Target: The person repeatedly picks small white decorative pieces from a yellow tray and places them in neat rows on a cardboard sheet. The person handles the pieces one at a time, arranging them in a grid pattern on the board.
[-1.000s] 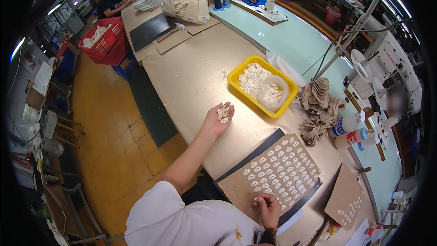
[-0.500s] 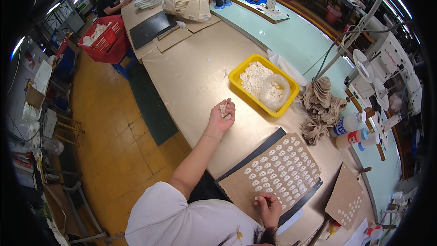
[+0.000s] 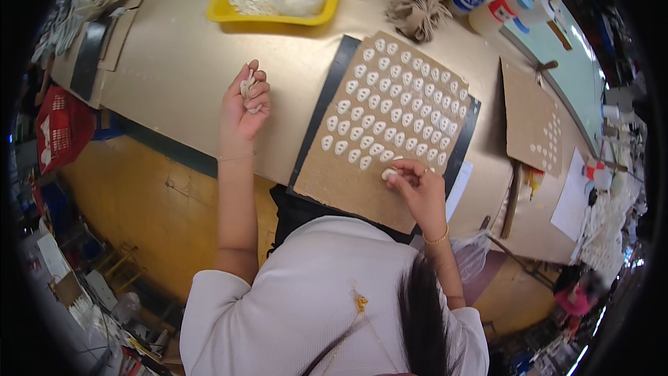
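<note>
A brown cardboard sheet [image 3: 334,182] carries slanting rows of small white oval pieces [image 3: 385,84] with dark marks. Over its lower part, my right hand [image 3: 422,191] pinches one such white oval piece [image 3: 389,175] between thumb and fingertips, just below the lowest row. My left hand [image 3: 243,108] is raised to the left of the sheet, palm up, its fingers curled around several white oval pieces [image 3: 247,88]. Beneath the cardboard lies a dark board [image 3: 315,122], showing along its edges.
A yellow tray [image 3: 271,20] with loose white pieces and a plastic bag stands at the back. Right of it are stacked beige fabric pieces [image 3: 410,7] and bottles [image 3: 492,11]. Another cardboard sheet [image 3: 525,115] with a few ovals leans at right, near a small yellow-tipped bottle [image 3: 534,182].
The view has swung down and right, so the table's things appear further up and left. My right hand still pinches a piece at the lower rows; my left still holds its pieces.
</note>
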Available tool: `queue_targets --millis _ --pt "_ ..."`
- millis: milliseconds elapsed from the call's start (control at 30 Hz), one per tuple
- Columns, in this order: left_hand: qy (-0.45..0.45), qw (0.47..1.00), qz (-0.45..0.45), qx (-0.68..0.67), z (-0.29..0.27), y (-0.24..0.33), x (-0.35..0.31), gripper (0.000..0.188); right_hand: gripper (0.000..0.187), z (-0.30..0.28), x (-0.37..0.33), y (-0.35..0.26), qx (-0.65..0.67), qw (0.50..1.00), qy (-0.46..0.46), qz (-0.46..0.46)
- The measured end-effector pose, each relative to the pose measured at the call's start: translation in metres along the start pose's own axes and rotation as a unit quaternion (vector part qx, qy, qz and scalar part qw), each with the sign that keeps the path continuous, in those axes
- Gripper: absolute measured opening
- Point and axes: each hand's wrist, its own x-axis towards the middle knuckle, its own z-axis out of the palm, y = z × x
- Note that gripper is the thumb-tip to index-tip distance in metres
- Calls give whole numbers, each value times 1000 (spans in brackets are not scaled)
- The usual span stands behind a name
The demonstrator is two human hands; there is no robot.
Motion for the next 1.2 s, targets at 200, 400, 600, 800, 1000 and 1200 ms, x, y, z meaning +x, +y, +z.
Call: queue_targets --millis 200,400,600,800,1000,1200 --pt "74 989 -73 110 17 -39 -23 27 13 3 8 -2 -53 996 -70 36" --pt "101 977 -137 127 19 -75 -42 33 13 16 12 -2 -234 962 -49 -134" --pt "79 960 -221 155 21 -103 -51 33 18 24 15 -14 -284 940 41 -186" --pt "78 927 -278 240 35 -120 -54 32 23 23 18 -49 -93 978 -41 -183" --pt "92 920 -239 296 38 -135 -51 29 20 27 20 -38 -131 956 -23 -261" --pt "124 917 -153 347 46 -155 -53 26 19 38 18 -43 -147 965 29 -213"
